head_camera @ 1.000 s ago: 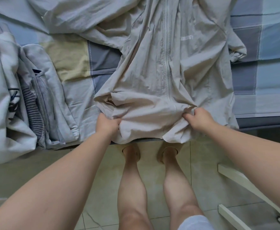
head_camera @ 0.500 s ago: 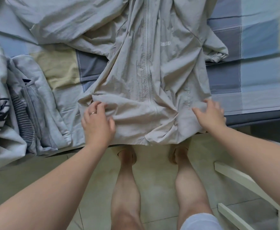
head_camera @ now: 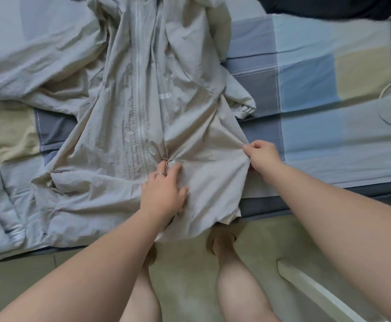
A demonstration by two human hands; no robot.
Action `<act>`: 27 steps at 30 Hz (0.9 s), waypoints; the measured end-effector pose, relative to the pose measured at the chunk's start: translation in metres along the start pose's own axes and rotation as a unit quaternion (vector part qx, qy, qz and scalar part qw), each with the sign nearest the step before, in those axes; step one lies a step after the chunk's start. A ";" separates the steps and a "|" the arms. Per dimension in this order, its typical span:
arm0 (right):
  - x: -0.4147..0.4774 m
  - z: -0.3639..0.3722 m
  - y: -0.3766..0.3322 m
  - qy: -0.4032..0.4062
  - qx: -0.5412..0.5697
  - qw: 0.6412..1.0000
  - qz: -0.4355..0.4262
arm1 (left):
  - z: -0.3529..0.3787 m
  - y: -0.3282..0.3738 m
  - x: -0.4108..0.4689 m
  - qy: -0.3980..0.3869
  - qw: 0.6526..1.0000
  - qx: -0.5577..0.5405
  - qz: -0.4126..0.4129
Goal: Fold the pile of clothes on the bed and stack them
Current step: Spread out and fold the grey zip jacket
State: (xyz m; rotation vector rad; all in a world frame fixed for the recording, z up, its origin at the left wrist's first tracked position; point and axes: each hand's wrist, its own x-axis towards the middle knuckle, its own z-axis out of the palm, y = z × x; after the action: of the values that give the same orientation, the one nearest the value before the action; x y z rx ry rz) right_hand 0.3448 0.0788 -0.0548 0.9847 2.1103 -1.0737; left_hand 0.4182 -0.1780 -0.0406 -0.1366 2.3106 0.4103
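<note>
One pale grey zip-front nylon jacket [head_camera: 120,126] runs lengthwise away from us; our left hand [head_camera: 164,191] presses spread mid-hem, our right hand [head_camera: 263,156] pinches its right edge.

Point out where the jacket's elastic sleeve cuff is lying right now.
In the head view, the elastic cuff lies right of centre on the checked bedsheet, beside the right edge of the grey jacket, just beyond the right hand.
</note>
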 end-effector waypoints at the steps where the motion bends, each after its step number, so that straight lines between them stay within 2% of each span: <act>1: 0.004 -0.019 0.009 0.003 -0.020 1.000 0.006 | 0.000 0.008 0.000 -0.003 1.000 0.005 -0.005; 4: 0.016 -0.071 0.039 -0.001 -0.088 0.996 0.023 | 0.000 0.043 0.002 -0.027 1.000 0.000 0.010; 6: 0.020 -0.089 0.042 -0.020 -0.083 0.996 0.036 | -0.001 0.068 0.002 -0.024 1.000 0.005 -0.017; 9: 0.034 -0.101 0.022 -0.007 -0.036 0.999 0.039 | -0.010 0.094 0.002 0.074 0.996 0.025 -0.051; 11: 0.044 -0.105 -0.005 0.010 -0.013 1.000 0.022 | -0.020 0.103 0.011 0.154 0.988 0.030 -0.001; 12: 0.047 -0.104 -0.021 0.009 -0.005 1.000 0.006 | -0.025 0.107 0.019 0.169 0.985 0.024 0.029; 15: 0.062 -0.084 -0.066 -0.052 0.021 0.998 -0.030 | -0.045 0.115 0.052 0.137 0.989 -0.009 0.060; 19: 0.079 -0.051 -0.092 -0.114 0.018 0.993 -0.011 | -0.061 0.104 0.093 0.069 0.997 -0.009 0.037; 23: 0.090 -0.041 -0.090 -0.152 0.075 0.985 0.023 | -0.065 0.088 0.108 0.024 0.999 0.003 0.028; 27: 0.096 -0.073 -0.100 -0.090 0.099 0.991 -0.004 | -0.072 0.097 0.114 0.001 1.000 0.012 -0.010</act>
State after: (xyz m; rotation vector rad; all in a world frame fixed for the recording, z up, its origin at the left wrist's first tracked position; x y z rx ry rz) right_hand 0.1986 0.1338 -0.0460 0.9333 1.8915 -1.3437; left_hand 0.2685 -0.1072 -0.0509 -0.1495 2.3123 0.3728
